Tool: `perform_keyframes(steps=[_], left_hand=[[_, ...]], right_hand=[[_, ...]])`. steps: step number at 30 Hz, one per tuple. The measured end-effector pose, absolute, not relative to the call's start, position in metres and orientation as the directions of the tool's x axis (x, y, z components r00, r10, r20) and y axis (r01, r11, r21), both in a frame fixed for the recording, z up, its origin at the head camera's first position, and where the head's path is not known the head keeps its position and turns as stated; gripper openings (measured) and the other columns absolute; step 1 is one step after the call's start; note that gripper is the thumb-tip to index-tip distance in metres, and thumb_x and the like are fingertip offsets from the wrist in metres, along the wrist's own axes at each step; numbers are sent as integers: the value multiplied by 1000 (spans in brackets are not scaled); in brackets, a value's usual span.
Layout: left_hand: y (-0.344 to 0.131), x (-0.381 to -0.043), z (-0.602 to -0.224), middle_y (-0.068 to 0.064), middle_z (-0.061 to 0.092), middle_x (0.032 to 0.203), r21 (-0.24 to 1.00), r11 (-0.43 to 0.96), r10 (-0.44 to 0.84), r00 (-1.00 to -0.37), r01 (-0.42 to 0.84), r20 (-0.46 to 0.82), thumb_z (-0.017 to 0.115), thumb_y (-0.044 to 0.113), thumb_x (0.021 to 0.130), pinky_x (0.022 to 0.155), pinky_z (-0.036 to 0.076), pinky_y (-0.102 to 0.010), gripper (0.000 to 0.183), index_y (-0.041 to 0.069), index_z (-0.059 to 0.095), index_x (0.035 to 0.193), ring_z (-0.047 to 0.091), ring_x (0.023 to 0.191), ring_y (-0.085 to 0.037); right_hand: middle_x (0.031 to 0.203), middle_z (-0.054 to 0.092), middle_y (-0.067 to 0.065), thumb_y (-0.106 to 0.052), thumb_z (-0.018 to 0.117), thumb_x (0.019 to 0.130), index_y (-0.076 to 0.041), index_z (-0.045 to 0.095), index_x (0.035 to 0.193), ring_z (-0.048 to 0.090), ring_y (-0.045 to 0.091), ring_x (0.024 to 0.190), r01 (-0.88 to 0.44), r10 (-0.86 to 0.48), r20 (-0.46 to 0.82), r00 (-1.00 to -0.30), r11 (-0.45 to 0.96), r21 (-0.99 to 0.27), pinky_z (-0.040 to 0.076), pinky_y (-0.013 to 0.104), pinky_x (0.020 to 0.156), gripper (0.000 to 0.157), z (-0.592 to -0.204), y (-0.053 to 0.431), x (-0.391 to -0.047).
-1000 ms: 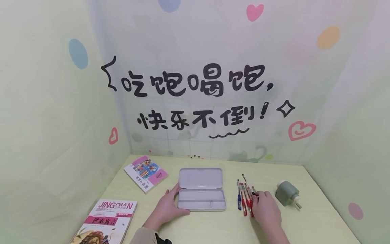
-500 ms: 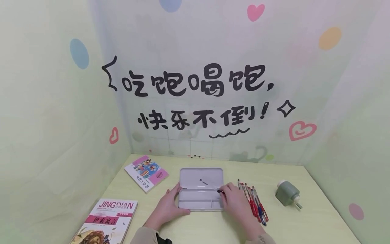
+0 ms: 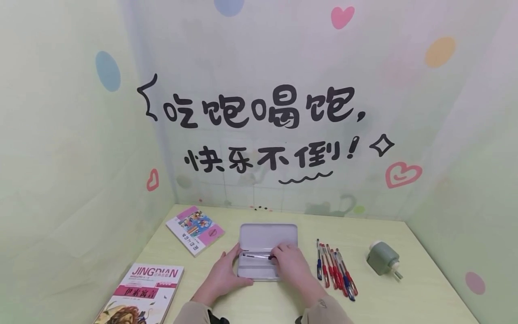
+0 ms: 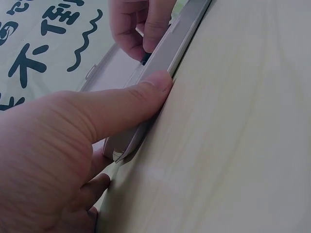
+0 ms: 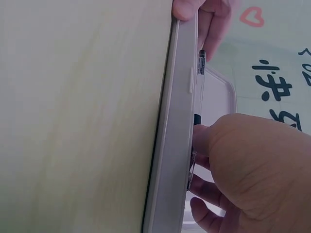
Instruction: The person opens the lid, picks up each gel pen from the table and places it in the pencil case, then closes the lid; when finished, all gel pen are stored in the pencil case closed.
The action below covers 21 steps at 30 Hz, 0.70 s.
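An open white pencil case [image 3: 259,273] lies on the table, its lid [image 3: 269,236] tipped back. My left hand [image 3: 222,275] grips its left end; in the left wrist view the thumb [image 4: 155,86] presses on the front edge. Over the case, my right hand [image 3: 294,266] pinches a clear-barrelled pen [image 3: 256,256] with a black grip. That pen lies crosswise along the long back compartment, clip end under the fingers. In the right wrist view its far end [image 5: 201,62] points toward the left hand. Whether it touches the compartment floor is hidden.
Several red and blue gel pens [image 3: 335,270] lie to the right of the case. Farther right is a grey-green pencil sharpener [image 3: 382,258] with a crank. Two books stand off to the left: a small pink one [image 3: 194,230] and a thicker one [image 3: 139,292].
My right hand has taken the black pen from the pens at the right and carried it left over the case, turning it crosswise. My left hand has stayed at the case.
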State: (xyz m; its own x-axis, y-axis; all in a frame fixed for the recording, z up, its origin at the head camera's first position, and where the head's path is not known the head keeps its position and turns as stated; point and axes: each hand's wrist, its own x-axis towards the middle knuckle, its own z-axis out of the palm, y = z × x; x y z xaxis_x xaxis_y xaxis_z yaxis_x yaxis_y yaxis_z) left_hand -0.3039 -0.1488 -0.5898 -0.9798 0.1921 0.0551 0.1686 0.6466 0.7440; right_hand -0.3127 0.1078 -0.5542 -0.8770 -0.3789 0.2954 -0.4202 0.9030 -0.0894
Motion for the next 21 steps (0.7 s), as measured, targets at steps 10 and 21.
perform_keyframes(steps=[10,21], left_hand=[[-148,-304,-587,-12,51,172,737,646,214,-974,199,76,102,52,68,136,23,-72,134,14,31,175,32,162,-59],[-148,-304,-588,-13,50,172,747,631,220,-972,209,86,102,50,67,136,20,-73,134,17,31,175,33,161,-60]], right_hand=[[101,72,-7,-23,77,102,-23,79,107,65,16,97,-408,-360,242,-901,893,-189,64,42,92,6,-554,99,-315],[88,73,-5,-21,81,98,-20,86,100,65,16,81,-375,-316,242,-917,891,-257,62,39,77,5,-550,96,-313]])
